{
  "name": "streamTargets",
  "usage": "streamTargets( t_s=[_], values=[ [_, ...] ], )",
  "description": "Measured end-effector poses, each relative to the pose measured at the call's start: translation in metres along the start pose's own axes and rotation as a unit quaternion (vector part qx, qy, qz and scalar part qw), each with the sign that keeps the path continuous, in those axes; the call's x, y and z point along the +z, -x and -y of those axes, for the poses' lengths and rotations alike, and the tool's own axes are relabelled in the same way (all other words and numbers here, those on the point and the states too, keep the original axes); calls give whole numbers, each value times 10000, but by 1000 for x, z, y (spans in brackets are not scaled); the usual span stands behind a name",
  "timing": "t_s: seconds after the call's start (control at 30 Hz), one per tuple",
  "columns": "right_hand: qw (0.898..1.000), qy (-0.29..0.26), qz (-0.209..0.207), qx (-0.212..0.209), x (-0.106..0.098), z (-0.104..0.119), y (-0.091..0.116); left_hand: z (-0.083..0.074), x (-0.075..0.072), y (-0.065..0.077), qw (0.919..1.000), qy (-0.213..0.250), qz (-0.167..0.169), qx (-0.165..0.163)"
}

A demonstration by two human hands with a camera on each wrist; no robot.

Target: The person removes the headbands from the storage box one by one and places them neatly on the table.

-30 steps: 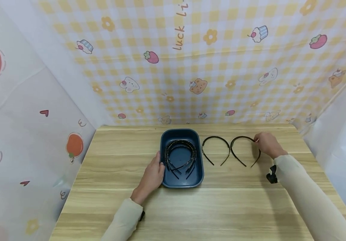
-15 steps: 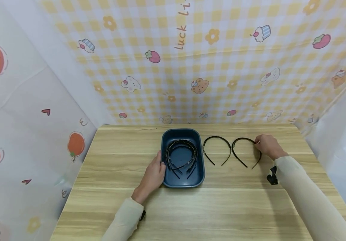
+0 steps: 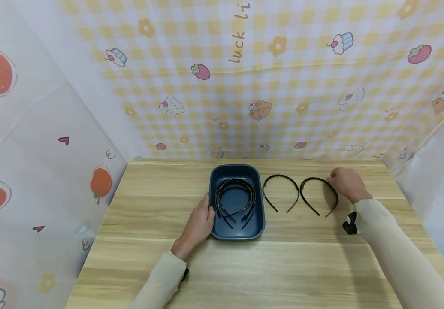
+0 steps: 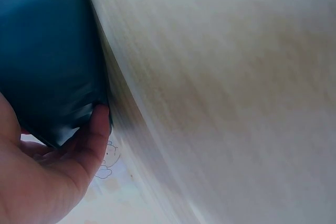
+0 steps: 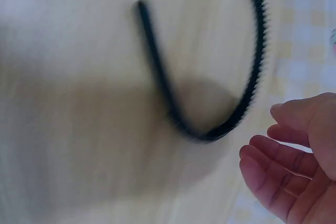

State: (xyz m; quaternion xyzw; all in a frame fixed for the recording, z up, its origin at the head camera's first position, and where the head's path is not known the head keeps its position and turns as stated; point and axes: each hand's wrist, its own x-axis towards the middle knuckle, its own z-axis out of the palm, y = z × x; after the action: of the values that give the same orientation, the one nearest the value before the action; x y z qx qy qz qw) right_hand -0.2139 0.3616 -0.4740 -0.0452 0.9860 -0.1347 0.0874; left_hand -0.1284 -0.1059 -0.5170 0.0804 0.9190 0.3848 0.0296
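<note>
My left hand (image 3: pixel 198 218) holds the left side of a dark blue tray (image 3: pixel 261 214). In the left wrist view its fingers (image 4: pixel 93 142) curl against the tray's outer wall (image 4: pixel 52 51). Inside the tray lies a bundle of several thin dark headbands (image 3: pixel 237 181). Right of it, two more sit in a row on the table: a black toothed headband (image 3: pixel 279 176) and, farther right, another black headband (image 3: pixel 312 179). My right hand (image 3: pixel 348 183) is just off that last one, fingers loosely bent with nothing between them; the right wrist view shows a gap between the hand (image 5: pixel 294 166) and the toothed headband (image 5: pixel 260 40).
The wood-grain table (image 3: pixel 283 270) backs onto a yellow checked cloth (image 3: pixel 222 86) with printed cartoons. A white printed sheet (image 3: pixel 36 180) hangs at the left and a plain white one (image 3: pixel 442 189) at the right.
My right hand has let go of the rightmost headband and drawn slightly away, leaving it flat on the table. The left hand keeps its place at the tray; the head view has shifted a little.
</note>
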Motion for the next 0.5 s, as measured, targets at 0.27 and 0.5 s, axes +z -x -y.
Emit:
streamTargets(
  t_s=[0.27, 0.5],
  values=[
    [9970, -198, -434, -601, -6, 59, -16, -1, -1, 0, 10000, 28, -20, -35],
    [9941, -188, -441, -972, -6, 111, -25, -1, -1, 0, 10000, -15, -8, 4]
  ],
)
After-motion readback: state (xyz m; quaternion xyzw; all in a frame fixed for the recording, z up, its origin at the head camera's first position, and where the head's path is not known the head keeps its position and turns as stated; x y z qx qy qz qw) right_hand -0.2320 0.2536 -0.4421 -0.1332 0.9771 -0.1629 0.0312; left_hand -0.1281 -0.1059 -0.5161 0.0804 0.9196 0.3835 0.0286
